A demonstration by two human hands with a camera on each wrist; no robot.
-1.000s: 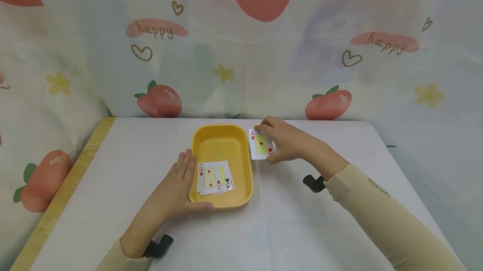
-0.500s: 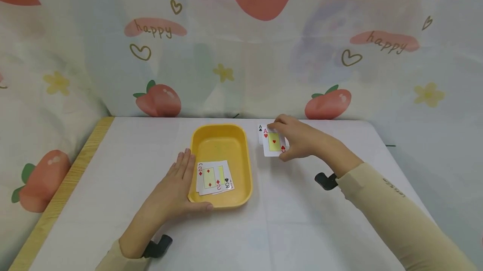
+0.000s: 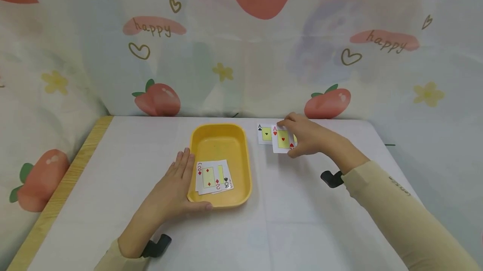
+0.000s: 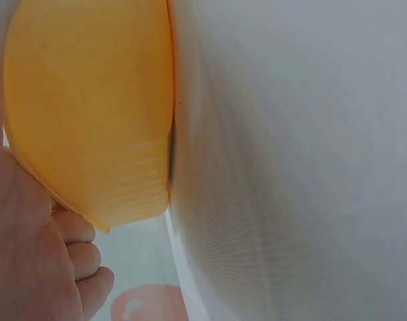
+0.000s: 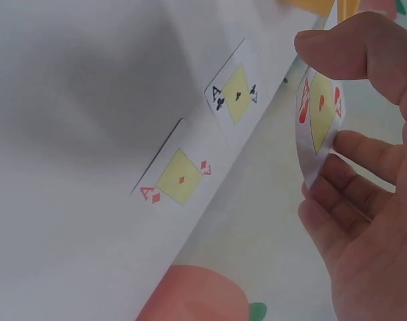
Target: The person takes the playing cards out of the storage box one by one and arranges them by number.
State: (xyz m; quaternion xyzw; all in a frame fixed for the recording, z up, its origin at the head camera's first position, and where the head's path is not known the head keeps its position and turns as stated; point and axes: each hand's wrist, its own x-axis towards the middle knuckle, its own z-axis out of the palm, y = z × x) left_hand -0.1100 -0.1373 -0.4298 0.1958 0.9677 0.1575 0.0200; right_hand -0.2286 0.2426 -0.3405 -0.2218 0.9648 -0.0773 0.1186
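Observation:
In the head view my right hand (image 3: 308, 134) pinches an ace of hearts playing card (image 3: 283, 139) by its edges. The right wrist view has this card bent slightly between thumb and fingers, above the table. An ace of clubs (image 5: 236, 97) and an ace of diamonds (image 5: 180, 179) lie face up below; the held card and hand largely hide the diamond ace in the head view. My left hand (image 3: 170, 191) rests against the near left corner of a yellow tray (image 3: 220, 141), fingers straight along its left side, thumb at its near edge. Overlapping cards (image 3: 208, 177), a two of diamonds on top, lie inside.
A white cloth (image 3: 286, 220) covers the table, with a wooden edge (image 3: 62, 195) bare on the left. Behind the table's back edge hangs a printed fabric backdrop (image 3: 241, 53). Black straps with camera mounts (image 3: 332, 178) sit at both wrists.
My right hand has moved right with the ace of hearts, away from the tray's right side. The ace of clubs has come into view behind it. My left hand and the tray stay put.

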